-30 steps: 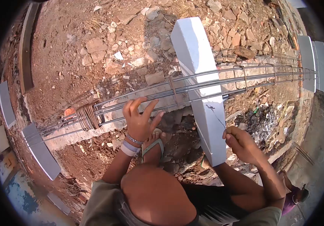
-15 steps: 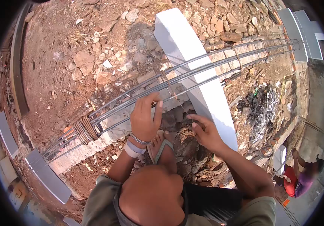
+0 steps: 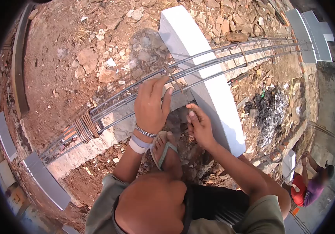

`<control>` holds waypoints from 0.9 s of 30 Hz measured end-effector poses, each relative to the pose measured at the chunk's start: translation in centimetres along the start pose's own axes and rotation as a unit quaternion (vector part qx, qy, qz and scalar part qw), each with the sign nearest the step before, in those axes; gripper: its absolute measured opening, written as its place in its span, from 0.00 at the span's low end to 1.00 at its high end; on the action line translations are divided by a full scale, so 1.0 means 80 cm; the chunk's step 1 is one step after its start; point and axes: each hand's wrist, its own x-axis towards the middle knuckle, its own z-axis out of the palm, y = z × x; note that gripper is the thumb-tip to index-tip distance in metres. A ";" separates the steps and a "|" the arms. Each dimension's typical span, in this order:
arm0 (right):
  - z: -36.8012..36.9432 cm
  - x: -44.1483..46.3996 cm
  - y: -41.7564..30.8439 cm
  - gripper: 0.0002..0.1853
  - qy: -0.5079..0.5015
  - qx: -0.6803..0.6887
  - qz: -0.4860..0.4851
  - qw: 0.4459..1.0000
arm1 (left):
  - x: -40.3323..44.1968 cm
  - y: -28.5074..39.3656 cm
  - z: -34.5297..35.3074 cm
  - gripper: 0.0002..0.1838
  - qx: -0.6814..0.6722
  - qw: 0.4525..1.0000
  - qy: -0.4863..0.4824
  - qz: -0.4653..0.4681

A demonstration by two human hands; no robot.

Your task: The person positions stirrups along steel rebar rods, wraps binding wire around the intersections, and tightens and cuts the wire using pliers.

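Note:
Long steel bars (image 3: 218, 74) run across the view over a white block (image 3: 210, 93). A bent metal stirrup (image 3: 173, 79) crosses the bars beside the block. My left hand (image 3: 152, 105) is at the bars just left of that stirrup, its fingers bent and thumb apart; the fingertips partly hide the bars. My right hand (image 3: 199, 126), below the bars, pinches a thin wire (image 3: 188, 97) that rises toward the stirrup. Further left, a bundle of stirrups (image 3: 86, 126) surrounds the bars.
Grey blocks stand under the bars at the lower left (image 3: 46, 181) and upper right (image 3: 302, 35). Rubble (image 3: 87, 60) covers the ground, with a charred patch (image 3: 266, 113) at the right. Another person (image 3: 309, 185) is at the lower right. My sandalled foot (image 3: 163, 150) is below my left hand.
My right hand has moved left from beyond the white block to near the stirrup, with the wire. My left hand has come up to the stirrup. The view has shifted.

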 end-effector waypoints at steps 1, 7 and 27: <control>-0.001 0.008 0.006 0.17 -0.002 0.015 -0.014 1.000 | 0.003 0.000 -0.001 0.17 0.017 1.000 -0.002 0.009; -0.002 0.026 0.030 0.14 -0.027 0.126 -0.008 0.992 | 0.033 0.007 -0.006 0.17 0.017 0.993 -0.089 0.077; -0.005 0.089 0.012 0.16 -0.022 -0.013 -0.163 0.986 | 0.050 0.004 -0.009 0.15 -0.045 0.994 -0.092 0.039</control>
